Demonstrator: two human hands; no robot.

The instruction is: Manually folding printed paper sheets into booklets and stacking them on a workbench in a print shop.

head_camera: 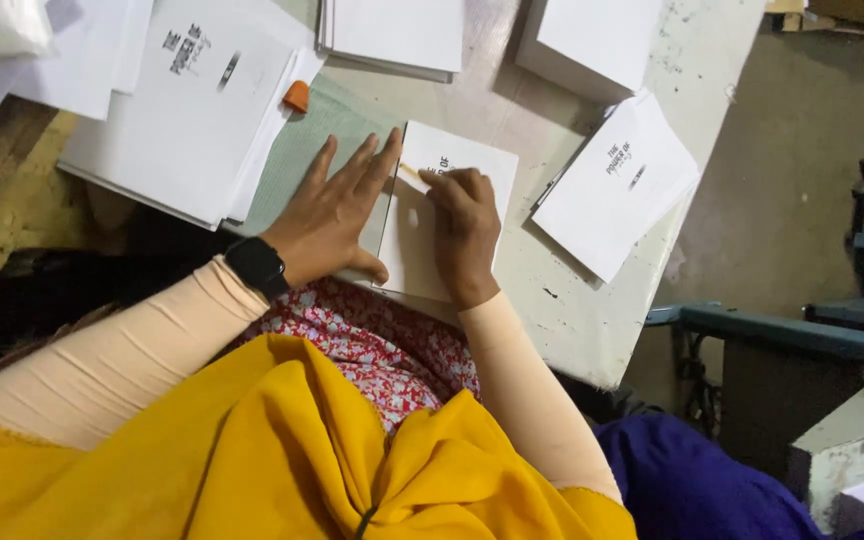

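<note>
From the head camera, looking straight down, a white printed booklet (444, 225) lies just right of the frame's centre on a worn, pale table (592, 330), its near edge close to the table's front rim. The left hand (335, 212) lies flat, fingers spread and pointing toward one o'clock, palm down partly on a green sheet (302, 150) and with its fingertips reaching the booklet's left edge; it grasps nothing, only presses down. A black wristwatch (256, 266) sits on that wrist. The right hand (464, 232) rests on top of the booklet, fingers curled in around a thin pale stick (412, 174) that pokes out toward ten o'clock and lies against the cover near the spine; how tightly it is gripped cannot be made out. At ten o'clock from the left hand sits a thick stack of printed white sheets (187, 105), with a small orange object (296, 96) at its right edge. At twelve o'clock from the booklet lies another white stack (394, 35), and at one o'clock a white block of paper (592, 40). At three o'clock, near the table's right edge, a further printed booklet (617, 185) lies turned at an angle, well apart from the right hand.
</note>
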